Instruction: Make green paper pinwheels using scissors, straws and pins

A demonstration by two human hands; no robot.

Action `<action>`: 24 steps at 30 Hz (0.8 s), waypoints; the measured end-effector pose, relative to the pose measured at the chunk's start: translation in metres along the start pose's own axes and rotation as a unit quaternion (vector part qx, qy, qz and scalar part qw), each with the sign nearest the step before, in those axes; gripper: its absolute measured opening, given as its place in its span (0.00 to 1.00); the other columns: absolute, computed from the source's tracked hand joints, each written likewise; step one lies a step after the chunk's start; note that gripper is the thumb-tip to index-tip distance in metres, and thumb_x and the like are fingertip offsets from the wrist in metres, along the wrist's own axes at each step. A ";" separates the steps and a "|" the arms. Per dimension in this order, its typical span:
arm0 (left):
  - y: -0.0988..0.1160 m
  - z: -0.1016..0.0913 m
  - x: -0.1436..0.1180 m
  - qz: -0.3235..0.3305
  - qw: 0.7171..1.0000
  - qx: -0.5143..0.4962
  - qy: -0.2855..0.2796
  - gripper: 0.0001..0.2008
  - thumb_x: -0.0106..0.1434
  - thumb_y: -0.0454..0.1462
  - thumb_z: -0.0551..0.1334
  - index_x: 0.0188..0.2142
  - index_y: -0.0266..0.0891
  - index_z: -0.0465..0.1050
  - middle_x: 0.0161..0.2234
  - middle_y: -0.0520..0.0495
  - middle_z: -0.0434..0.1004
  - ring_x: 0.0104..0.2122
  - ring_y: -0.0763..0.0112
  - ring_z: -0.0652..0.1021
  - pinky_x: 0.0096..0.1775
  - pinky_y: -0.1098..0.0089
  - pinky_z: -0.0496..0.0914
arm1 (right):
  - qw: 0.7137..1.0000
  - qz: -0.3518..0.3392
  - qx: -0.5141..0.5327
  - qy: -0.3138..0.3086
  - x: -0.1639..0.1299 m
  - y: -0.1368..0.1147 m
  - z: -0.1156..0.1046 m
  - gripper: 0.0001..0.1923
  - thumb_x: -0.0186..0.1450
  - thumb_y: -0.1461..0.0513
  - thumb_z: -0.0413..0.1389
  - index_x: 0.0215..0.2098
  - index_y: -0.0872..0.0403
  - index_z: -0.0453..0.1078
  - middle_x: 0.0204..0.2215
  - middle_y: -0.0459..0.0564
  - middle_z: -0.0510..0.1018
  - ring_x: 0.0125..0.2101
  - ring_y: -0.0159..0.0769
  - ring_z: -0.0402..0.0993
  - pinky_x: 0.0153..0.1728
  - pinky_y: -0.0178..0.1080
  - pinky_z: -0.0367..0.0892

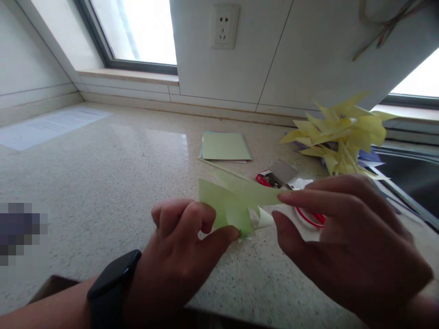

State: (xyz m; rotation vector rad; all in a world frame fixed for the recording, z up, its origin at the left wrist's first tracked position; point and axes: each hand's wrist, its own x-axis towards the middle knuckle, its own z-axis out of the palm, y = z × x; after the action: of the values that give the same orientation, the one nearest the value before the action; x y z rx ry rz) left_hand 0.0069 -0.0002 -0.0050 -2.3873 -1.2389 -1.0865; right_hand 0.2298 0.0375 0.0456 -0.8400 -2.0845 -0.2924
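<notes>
A light green paper pinwheel (222,201) with cut, partly curled flaps is held just above the counter. My left hand (185,242), wearing a black watch (115,274), is closed on it, thumb at its lower middle. My right hand (346,242) has thumb and index finger apart; the index fingertip touches the right end of one flap. One white-looking curled flap (264,218) lies near my right thumb. A thin pale green stick (226,168) runs behind the paper; its right end is hidden.
Square paper sheets (226,146) lie stacked at the back. Yellow pinwheels (339,132) stand right, beside a dark panel (411,178). A small open box (274,176) and a red handle-like loop (310,218) are behind my right hand. A printed sheet (51,125) lies far left.
</notes>
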 end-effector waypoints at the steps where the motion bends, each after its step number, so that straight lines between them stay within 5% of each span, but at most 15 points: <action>1: 0.000 0.000 0.000 0.007 1.000 0.002 -0.001 0.06 0.70 0.32 0.62 0.44 0.45 0.75 0.39 0.49 0.59 0.42 0.62 0.63 0.40 0.64 0.59 | 0.999 0.000 -0.044 0.020 0.001 0.000 -0.003 0.14 0.61 0.64 0.64 0.45 0.51 0.71 0.35 0.52 0.75 0.36 0.42 0.71 0.40 0.47 0.65; 5: 0.002 -0.001 -0.001 0.022 0.999 0.025 -0.008 0.07 0.69 0.30 0.63 0.44 0.43 0.73 0.39 0.49 0.60 0.42 0.62 0.63 0.40 0.63 0.60 | 0.995 -0.004 -0.100 -0.021 0.010 -0.002 -0.008 0.18 0.65 0.62 0.63 0.53 0.48 0.70 0.41 0.54 0.78 0.42 0.49 0.71 0.47 0.52 0.61; 12: 0.004 0.000 0.001 0.061 0.997 0.054 0.014 0.07 0.66 0.29 0.65 0.41 0.41 0.74 0.39 0.47 0.63 0.41 0.62 0.64 0.40 0.62 0.62 | 0.995 0.052 -0.009 -0.087 0.022 0.001 0.001 0.18 0.67 0.65 0.59 0.55 0.49 0.70 0.39 0.49 0.80 0.39 0.42 0.74 0.44 0.46 0.61; 17: 0.001 0.000 0.004 0.068 0.995 0.067 0.023 0.10 0.64 0.29 0.67 0.43 0.44 0.76 0.41 0.46 0.60 0.42 0.61 0.64 0.41 0.64 0.63 | 0.991 -0.007 0.056 -0.124 0.022 0.014 -0.001 0.14 0.69 0.68 0.56 0.50 0.47 0.73 0.36 0.47 0.77 0.39 0.38 0.72 0.43 0.46 0.59; 21: -0.005 -0.001 0.011 0.040 0.994 0.080 0.060 0.13 0.62 0.30 0.70 0.44 0.47 0.77 0.42 0.47 0.55 0.41 0.62 0.62 0.39 0.67 0.63 | 0.980 -0.035 0.164 -0.103 0.016 0.029 -0.002 0.16 0.69 0.70 0.54 0.48 0.46 0.75 0.39 0.48 0.71 0.40 0.35 0.71 0.41 0.42 0.66; 24: -0.009 -0.003 0.019 0.033 0.998 0.047 0.039 0.06 0.64 0.32 0.68 0.40 0.45 0.77 0.38 0.49 0.55 0.38 0.64 0.61 0.37 0.67 0.63 | 0.980 -0.031 0.186 -0.071 0.013 0.036 -0.004 0.17 0.67 0.71 0.56 0.48 0.46 0.75 0.40 0.48 0.70 0.41 0.35 0.71 0.39 0.41 0.69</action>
State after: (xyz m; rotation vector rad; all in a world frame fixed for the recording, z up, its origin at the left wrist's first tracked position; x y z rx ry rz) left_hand 0.0053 0.0154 0.0096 -2.2765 -1.1512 -1.0663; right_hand 0.2506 0.0687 0.0554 -0.5852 -2.2060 0.1281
